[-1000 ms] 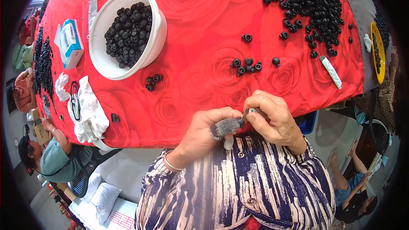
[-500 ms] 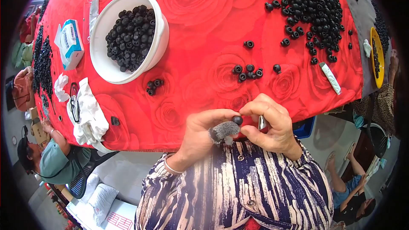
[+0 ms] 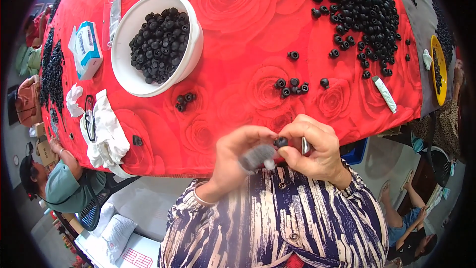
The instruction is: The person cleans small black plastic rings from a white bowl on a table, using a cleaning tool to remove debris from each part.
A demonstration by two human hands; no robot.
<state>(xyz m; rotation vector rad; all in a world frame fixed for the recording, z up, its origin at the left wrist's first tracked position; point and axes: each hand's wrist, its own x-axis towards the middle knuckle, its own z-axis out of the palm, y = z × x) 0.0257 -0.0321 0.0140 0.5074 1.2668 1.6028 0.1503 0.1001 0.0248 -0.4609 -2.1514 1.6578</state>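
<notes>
At the far left edge of the frame another person (image 3: 59,188) in a green top sat beside the tabletop (image 3: 238,30), which was covered in a red rose-patterned cloth. Near that edge lay a blue and white box (image 3: 87,47), a white rag (image 3: 106,129) with dark glasses (image 3: 90,125) on it, and a strip of black parts (image 3: 52,69).

Right of these stood a white bowl (image 3: 124,64) heaped with black rings, with three loose rings (image 3: 184,101) just beside its lower rim.

At lower centre, your left hand (image 3: 238,149) was curled, thumb and fingers closed around a small grey piece (image 3: 256,157) that stuck out toward your right hand. Its long axis ran roughly left to right, tilting up to the right. Your right hand (image 3: 315,149) met it there, thumb and forefinger pinched shut on a single black ring (image 3: 281,142), which sat at the tip of the grey piece, touching or all but touching it. A slim metal tool (image 3: 305,145) showed upright between your right fingers. Both hands were held off the tabletop edge, over your striped shirt, and nothing stood between them.

Just above your hands a small cluster (image 3: 292,87) of rings lay on the cloth, nearer your right hand. Up in the upper right spread the big pile (image 3: 357,10) of rings, well apart from you. A small white tube (image 3: 385,93) lay at the right, and a yellow dish (image 3: 437,69) sat at the far right edge.
</notes>
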